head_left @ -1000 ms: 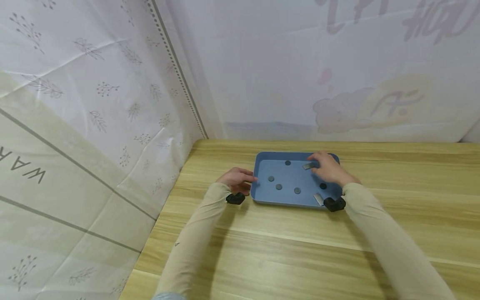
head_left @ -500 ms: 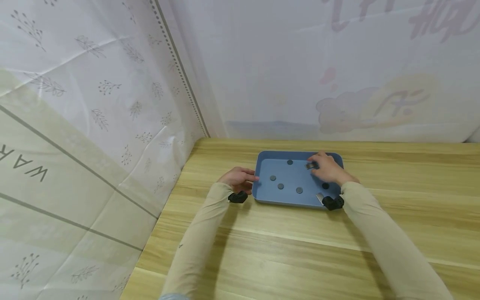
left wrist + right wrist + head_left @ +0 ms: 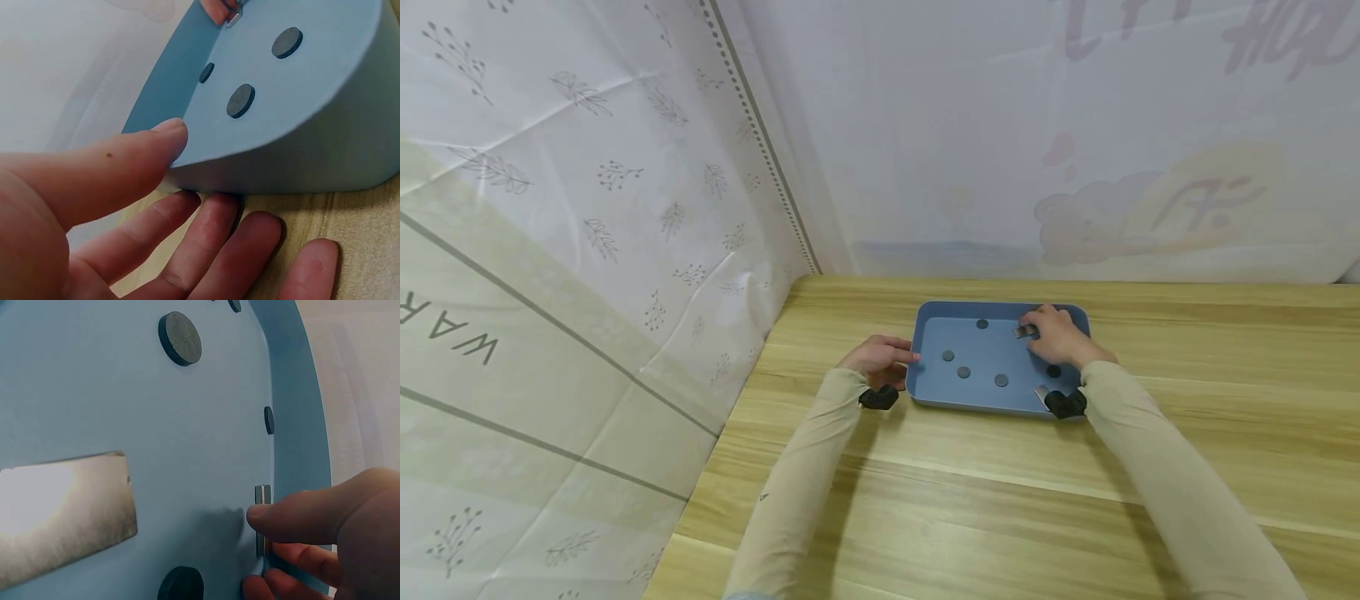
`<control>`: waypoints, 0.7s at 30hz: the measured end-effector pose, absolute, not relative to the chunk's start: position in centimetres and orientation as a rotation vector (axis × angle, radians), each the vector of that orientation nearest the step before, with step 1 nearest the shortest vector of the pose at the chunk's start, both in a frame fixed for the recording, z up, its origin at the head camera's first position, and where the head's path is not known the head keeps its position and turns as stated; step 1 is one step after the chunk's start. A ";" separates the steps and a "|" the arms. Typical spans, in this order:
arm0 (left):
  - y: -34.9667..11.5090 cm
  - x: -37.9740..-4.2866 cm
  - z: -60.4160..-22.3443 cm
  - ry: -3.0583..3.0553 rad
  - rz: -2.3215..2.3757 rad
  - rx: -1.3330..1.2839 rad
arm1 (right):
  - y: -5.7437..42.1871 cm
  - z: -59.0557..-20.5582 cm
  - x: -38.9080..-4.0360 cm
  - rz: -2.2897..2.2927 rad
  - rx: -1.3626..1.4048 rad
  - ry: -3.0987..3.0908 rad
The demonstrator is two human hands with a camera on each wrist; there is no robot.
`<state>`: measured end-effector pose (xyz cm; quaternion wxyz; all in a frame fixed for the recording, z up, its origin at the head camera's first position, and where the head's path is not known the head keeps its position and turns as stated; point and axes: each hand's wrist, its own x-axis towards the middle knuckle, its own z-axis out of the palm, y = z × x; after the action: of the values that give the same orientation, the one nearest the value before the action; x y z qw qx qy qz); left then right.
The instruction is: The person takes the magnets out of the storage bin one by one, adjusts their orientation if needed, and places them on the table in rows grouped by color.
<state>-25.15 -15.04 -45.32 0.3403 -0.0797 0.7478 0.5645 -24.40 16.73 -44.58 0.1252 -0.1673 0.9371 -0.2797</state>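
Note:
A shallow blue tray (image 3: 985, 396) sits on the wooden table. At its left end my left hand (image 3: 877, 358) holds the wall, its thumb (image 3: 169, 137) over the rim and fingertips against the outer side near the table. My right hand (image 3: 1058, 333) reaches inside the far right part and pinches a small rectangular metal plate (image 3: 261, 544) between thumb and fingers; the plate stands on edge near the far wall. Another metal plate (image 3: 62, 519) lies flat at the near right, partly hidden in the head view by the wrist camera. Several dark round discs, one being a disc magnet (image 3: 181, 339), lie spread over the tray floor.
The wooden table (image 3: 940, 517) extends in front of the tray and to its right. A pale printed cloth (image 3: 925, 167) hangs behind the table, and another patterned cloth (image 3: 625, 250) borders its left edge. Black wrist cameras, such as the right one (image 3: 1065, 405), sit low beside the tray.
The plate at my right fingers has tipped from nearly flat to on edge, and the fingers have closed in on it. My left hand stays at the tray's left end.

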 end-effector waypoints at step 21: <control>-15.1 -24.9 -45.2 1.852 1.593 -0.304 | 16.0 -44.6 -24.7 -0.704 -0.448 2.810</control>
<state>-24.92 -15.13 -45.17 0.3334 -0.1164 0.7092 0.6101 -24.67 16.04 -44.59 0.1051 -0.1521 0.9533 -0.2388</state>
